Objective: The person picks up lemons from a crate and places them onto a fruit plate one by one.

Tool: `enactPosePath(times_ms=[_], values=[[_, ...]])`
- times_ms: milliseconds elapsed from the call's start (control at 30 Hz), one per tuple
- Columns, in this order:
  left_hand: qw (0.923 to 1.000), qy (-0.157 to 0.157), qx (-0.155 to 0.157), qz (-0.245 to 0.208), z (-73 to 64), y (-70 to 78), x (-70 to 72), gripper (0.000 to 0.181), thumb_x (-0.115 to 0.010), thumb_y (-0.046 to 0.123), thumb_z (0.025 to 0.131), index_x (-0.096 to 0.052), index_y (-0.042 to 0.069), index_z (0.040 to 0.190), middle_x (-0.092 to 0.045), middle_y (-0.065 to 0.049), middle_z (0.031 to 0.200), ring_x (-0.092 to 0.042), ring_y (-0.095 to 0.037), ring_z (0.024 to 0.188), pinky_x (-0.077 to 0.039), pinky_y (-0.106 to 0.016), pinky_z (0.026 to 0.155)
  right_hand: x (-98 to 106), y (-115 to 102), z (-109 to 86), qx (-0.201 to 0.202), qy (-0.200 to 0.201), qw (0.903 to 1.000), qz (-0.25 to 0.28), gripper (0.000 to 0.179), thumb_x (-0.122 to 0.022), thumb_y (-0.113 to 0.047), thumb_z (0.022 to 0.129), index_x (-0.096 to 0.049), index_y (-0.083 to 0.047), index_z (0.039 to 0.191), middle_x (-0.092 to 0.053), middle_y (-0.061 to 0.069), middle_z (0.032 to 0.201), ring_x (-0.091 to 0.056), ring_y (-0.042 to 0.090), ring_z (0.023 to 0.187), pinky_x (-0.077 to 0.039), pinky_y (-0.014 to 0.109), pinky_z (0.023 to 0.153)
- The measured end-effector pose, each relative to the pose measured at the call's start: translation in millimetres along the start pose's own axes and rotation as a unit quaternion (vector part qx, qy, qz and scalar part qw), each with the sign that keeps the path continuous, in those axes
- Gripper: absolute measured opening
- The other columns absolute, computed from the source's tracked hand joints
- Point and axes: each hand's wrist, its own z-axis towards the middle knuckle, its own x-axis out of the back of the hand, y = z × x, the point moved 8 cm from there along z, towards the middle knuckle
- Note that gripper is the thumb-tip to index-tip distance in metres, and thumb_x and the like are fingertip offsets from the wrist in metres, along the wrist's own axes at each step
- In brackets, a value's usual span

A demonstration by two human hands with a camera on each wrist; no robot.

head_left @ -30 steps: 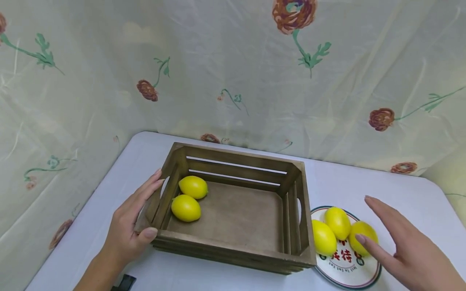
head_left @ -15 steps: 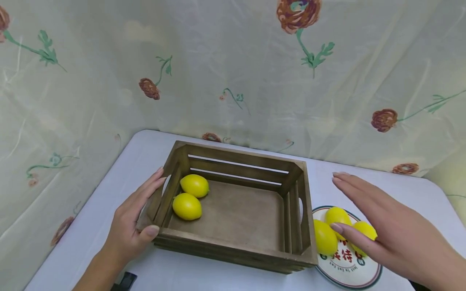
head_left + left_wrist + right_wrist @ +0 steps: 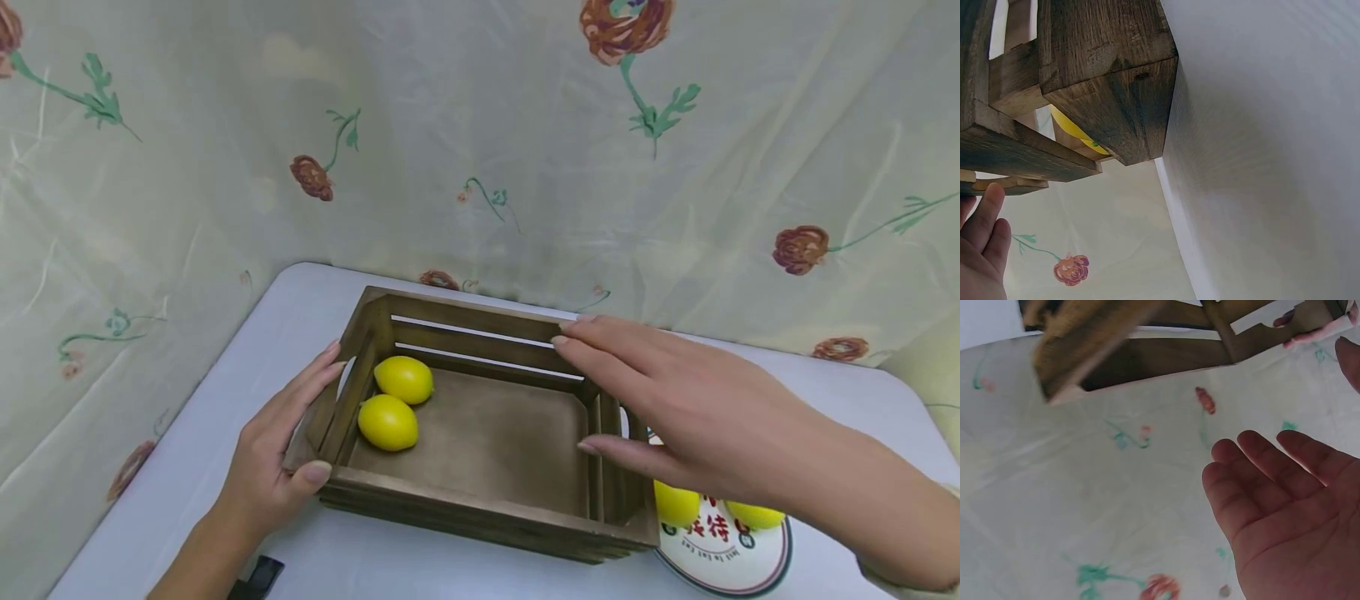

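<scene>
Beneath the right grip (image 3: 675,404) lies the right end of an open rectangular crate of brown slatted wood (image 3: 480,510); that grip is released, fingers and thumb apart with nothing between them. At the crate's opposite end the left grip (image 3: 270,454) rests its extended fingers on the end board and its thumb by the near corner, touching rather than clenched. Two yellow oval lemons (image 3: 387,422) lie inside, just across the end board from the left grip. As I judge it, the left grip does best bracing the crate lightly and evenly, while the right should travel high enough that thumb and fingertips miss the boards. Under the heel of the right grip, outside the crate, a round white plate with red characters (image 3: 720,567) bears more yellow lemons (image 3: 677,505), partly screened by the hand. The crate's right wall stands between plate and interior, so any reach across must clear it. Near the left wrist a small black object (image 3: 264,575) sits on the white desk (image 3: 420,575); beyond both grips hangs a pale floral curtain (image 3: 450,125)
</scene>
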Motion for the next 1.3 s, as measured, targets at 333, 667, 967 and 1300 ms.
enactPosePath(times_ms=[333, 667, 967, 1300], values=[[0.9999, -0.005, 0.008, 0.004, -0.7, 0.2, 0.4, 0.087, -0.045, 0.068, 0.103, -0.053, -0.007, 0.147, -0.049, -0.023, 0.156, -0.047, -0.030, 0.146, -0.033, -0.031, 0.122, -17.6, -17.2, 59.2, 0.048, -0.042, 0.9980, 0.002, 0.078, -0.081, -0.047, 0.090, -0.053, -0.008, 0.152, -0.053, 0.011, 0.154, -0.054, 0.029, 0.138, -0.053, 0.047, 0.105], [0.9998, -0.005, 0.017, -0.006, -0.4, -0.5, -0.3, 0.087, -0.046, 0.068, 0.103, -0.052, -0.006, 0.148, -0.048, -0.023, 0.157, -0.046, -0.030, 0.146, -0.032, -0.030, 0.122, -49.1, -35.8, 107.7, 0.078, -0.118, 0.9897, -0.024, 0.092, -0.085, -0.050, 0.086, -0.044, -0.009, 0.157, -0.050, 0.010, 0.155, -0.051, 0.025, 0.138, -0.050, 0.037, 0.109], [0.9999, -0.001, 0.006, -0.009, -1.2, 0.4, -0.1, 0.087, -0.045, 0.067, 0.103, -0.052, -0.008, 0.147, -0.049, -0.025, 0.156, -0.046, -0.030, 0.146, -0.033, -0.031, 0.122, -102.9, -67.3, 145.1, 0.118, -0.172, 0.9773, -0.039, 0.073, -0.081, -0.032, 0.089, -0.052, -0.008, 0.151, -0.057, 0.006, 0.149, -0.061, 0.024, 0.127, -0.053, 0.033, 0.103], [0.9999, -0.007, 0.009, -0.002, -2.2, -1.4, 2.2, 0.087, -0.045, 0.067, 0.103, -0.053, -0.007, 0.147, -0.049, -0.023, 0.156, -0.047, -0.030, 0.146, -0.032, -0.030, 0.121, -145.8, -84.7, 162.8, 0.135, -0.207, 0.9682, -0.041, 0.074, -0.083, -0.039, 0.090, -0.051, -0.015, 0.152, -0.060, -0.001, 0.143, -0.064, 0.021, 0.117, -0.060, 0.033, 0.087]])
